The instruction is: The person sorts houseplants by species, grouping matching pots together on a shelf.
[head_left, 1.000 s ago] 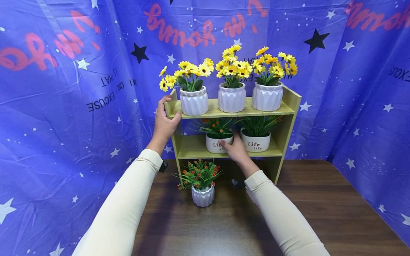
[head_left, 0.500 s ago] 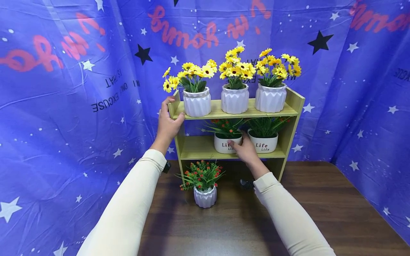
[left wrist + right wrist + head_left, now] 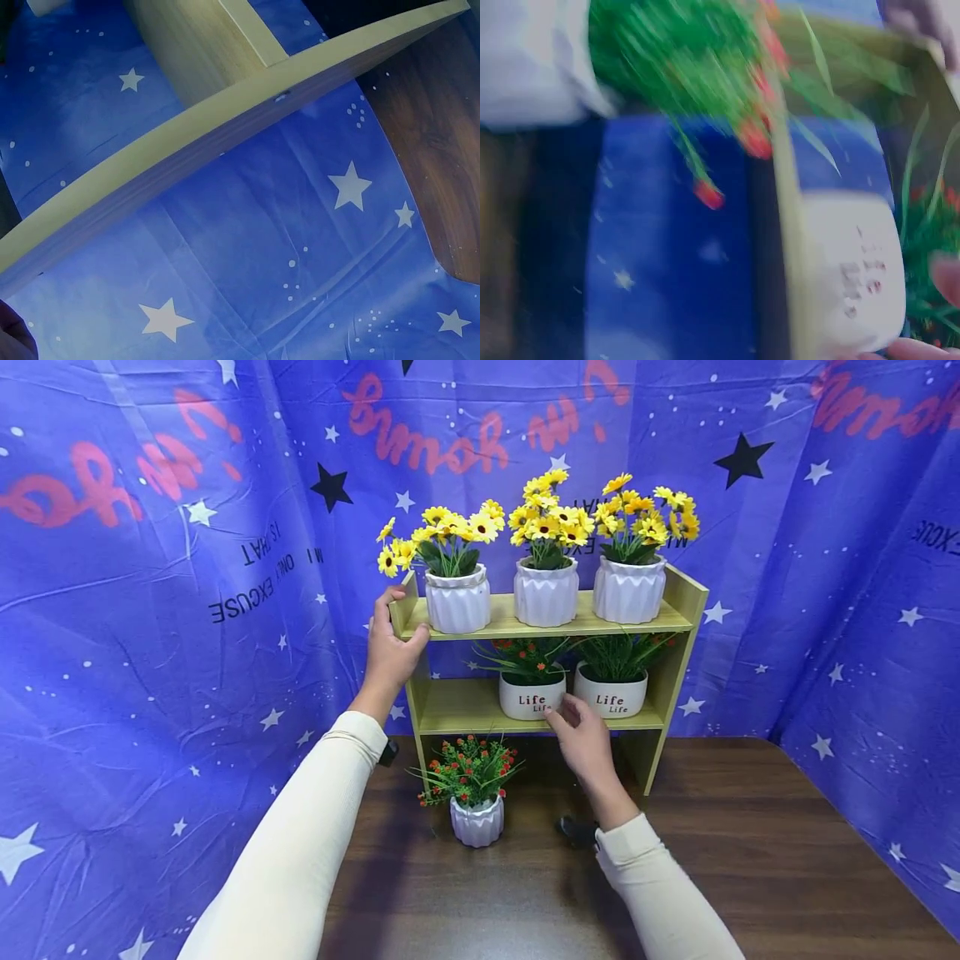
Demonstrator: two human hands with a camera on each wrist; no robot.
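Note:
My left hand (image 3: 392,652) grips the left side panel of a small wooden shelf (image 3: 453,702), thumb at the top board's front edge. In the left wrist view that side panel (image 3: 202,127) runs diagonally. On the middle board stand two white oval flowerpots lettered "Life": a left pot (image 3: 517,700) and a right pot (image 3: 611,695), both with grassy plants. My right hand (image 3: 588,747) is in front of the gap between them, fingers loosely bent, fingertips right at the left pot's lower right edge. In the blurred right wrist view, fingers (image 3: 922,351) show beside the lettered pot (image 3: 855,277).
Three ribbed white pots with yellow flowers, a left one (image 3: 457,603), a middle one (image 3: 546,597) and a right one (image 3: 628,593), stand on the top board. A pot of red flowers (image 3: 477,822) stands on the wooden table (image 3: 750,827). A blue star-printed curtain (image 3: 847,610) hangs behind.
My right hand has let go of the left "Life" pot and drawn back toward me. That pot and its neighbour sit slightly further right on the board. The left hand stays on the shelf.

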